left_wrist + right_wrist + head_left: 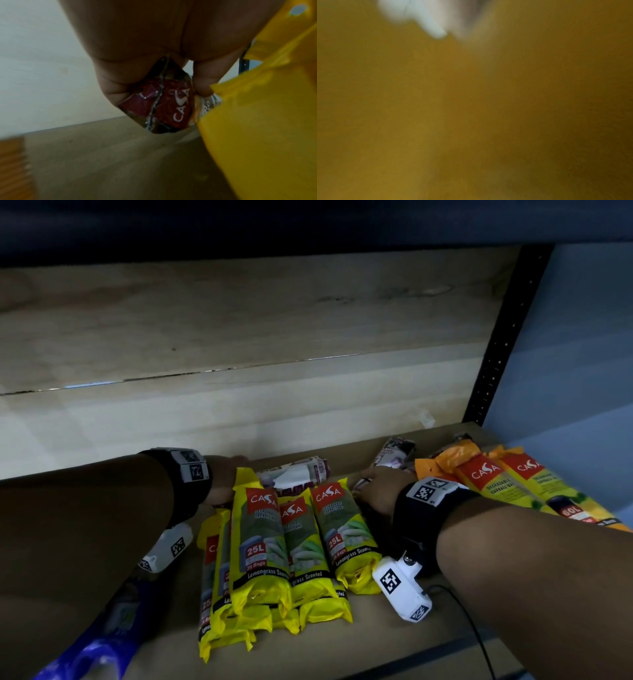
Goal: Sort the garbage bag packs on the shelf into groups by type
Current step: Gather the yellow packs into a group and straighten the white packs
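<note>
Several yellow 25L packs (270, 542) lie stacked mid-shelf. Behind them lies a white-and-maroon pack (298, 474). My left hand (227, 474) reaches past the yellow stack, and in the left wrist view its thumb and fingers (159, 90) pinch the maroon end of that pack (171, 112). A second white-and-maroon pack (395, 455) lies further right. My right hand (375, 486) rests at its near end, fingers hidden from above. Yellow blur fills the right wrist view. Orange-topped 60L packs (507, 481) lie at the right.
A blue pack (102, 642) lies at the front left under my left forearm. The wooden shelf board (376, 645) is bare in front of the right wrist. A black upright post (496, 350) and a pale wall bound the right side. A black cable (476, 631) trails off the front.
</note>
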